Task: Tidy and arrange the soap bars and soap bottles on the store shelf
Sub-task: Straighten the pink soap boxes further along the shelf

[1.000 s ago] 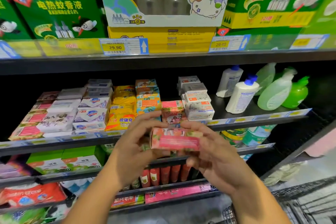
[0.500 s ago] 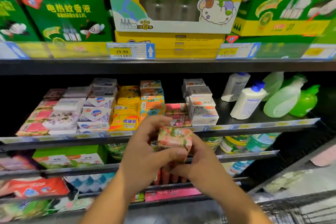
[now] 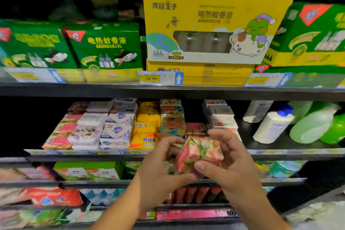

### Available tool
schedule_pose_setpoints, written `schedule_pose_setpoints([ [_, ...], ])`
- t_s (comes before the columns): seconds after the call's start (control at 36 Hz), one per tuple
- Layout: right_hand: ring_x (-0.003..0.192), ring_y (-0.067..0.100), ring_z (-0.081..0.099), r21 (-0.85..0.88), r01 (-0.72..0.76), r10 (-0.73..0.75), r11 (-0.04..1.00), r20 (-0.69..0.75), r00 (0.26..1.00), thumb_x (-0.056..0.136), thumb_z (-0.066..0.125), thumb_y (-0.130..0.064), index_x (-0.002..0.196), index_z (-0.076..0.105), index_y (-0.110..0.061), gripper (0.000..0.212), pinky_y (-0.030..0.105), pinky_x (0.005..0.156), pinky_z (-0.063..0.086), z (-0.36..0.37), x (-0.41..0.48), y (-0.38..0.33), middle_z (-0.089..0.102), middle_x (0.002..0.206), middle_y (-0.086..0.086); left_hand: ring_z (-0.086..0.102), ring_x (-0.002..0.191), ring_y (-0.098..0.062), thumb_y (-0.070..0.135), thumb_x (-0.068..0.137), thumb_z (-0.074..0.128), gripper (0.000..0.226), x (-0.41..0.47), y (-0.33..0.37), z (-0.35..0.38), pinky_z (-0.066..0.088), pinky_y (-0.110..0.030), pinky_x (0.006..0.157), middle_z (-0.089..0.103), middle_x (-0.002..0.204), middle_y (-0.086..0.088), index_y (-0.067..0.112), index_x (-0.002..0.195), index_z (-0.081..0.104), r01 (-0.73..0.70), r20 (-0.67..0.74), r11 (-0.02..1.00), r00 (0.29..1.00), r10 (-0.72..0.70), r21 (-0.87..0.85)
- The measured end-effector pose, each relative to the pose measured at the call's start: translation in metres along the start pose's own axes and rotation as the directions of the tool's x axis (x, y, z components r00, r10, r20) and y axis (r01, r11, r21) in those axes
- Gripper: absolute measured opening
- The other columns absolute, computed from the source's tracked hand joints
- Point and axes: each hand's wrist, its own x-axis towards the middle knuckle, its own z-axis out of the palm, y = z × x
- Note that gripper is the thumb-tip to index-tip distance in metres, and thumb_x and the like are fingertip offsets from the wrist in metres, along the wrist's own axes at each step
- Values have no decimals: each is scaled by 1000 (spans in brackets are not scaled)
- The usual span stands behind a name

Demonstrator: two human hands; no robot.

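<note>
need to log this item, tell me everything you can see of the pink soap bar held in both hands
The soap bar is a boxy pack in what looks like glossy paper, pink with a green and white floral print; any text is too blurred to read. It is tilted, held in the air before the shelf edge. The left hand grips its left side; the right hand pinches it from above and below. Similar pink packs lie on the shelf behind it.

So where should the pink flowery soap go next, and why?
Probably up and forward onto the short pink stack of matching soap bars. The left hand and right hand both grip the pink-and-green flowery wrapped soap bar just in front of it, and that stack sits lower than its neighbours.
</note>
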Motion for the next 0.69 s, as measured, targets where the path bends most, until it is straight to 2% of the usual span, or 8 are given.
schedule_pose_setpoints([
  [0.08,90,19,71,-125,32,-32,992,-2,999,49,92,-23,97,70,-39,55,31,69,59,11,2,-1,73,100,1,67,93,-1,25,65,93,67,1,-1,-13,50,-16,76,71,99,16,37,114,50,-16,-8,1000,1000,16,-19],
  [0.14,91,16,71,-178,42,-46,983,-15,999,48,88,-36,99,69,-41,54,31,75,59,14,4,-5,72,102,-3,67,98,-8,32,62,95,67,3,-5,-25,53,-21,79,71,101,7,41,112,51,-30,-18,999,999,29,-38],
  [0.25,91,16,72,-141,-29,31,990,10,999,56,90,-31,99,72,-36,47,25,72,57,28,9,-10,75,100,0,70,98,-27,30,62,92,64,3,-6,-57,59,-45,77,71,103,-9,34,112,51,-31,-23,980,999,27,-195],
  [0.31,91,16,72,-125,-99,107,987,61,992,56,91,-39,99,74,-33,47,24,70,56,41,11,-10,76,99,3,70,90,-29,19,67,90,61,2,-1,-71,59,-40,66,71,97,-14,24,114,50,-5,-61,939,998,-17,-345],
  [0.36,80,17,70,-145,-188,201,971,75,977,63,86,-41,95,75,-30,36,24,64,54,59,13,-11,76,92,4,62,72,-31,23,75,85,51,1,5,-82,51,-33,51,66,92,-24,18,113,51,50,-105,910,989,-102,-412],
  [0.44,55,21,59,-205,-380,400,902,65,914,76,79,-52,95,74,-21,36,30,46,42,84,15,-7,72,79,11,54,53,-21,36,91,67,32,2,-4,-102,31,-26,37,65,77,-16,15,112,54,229,-35,911,966,-255,-342],
  [0.53,44,21,52,-289,-504,541,814,62,839,96,58,-47,106,70,-18,34,26,37,33,102,19,2,73,78,12,54,47,-16,48,95,58,34,1,-20,-122,27,-22,36,70,73,-8,18,112,55,395,92,901,919,-384,-182],
  [0.69,53,27,64,-90,-639,646,764,100,757,100,57,-35,120,57,-13,30,25,37,47,141,23,17,75,83,9,50,51,-14,52,98,52,23,-2,-45,-155,32,-25,42,64,75,-2,32,106,60,340,109,940,936,-335,-32],
])
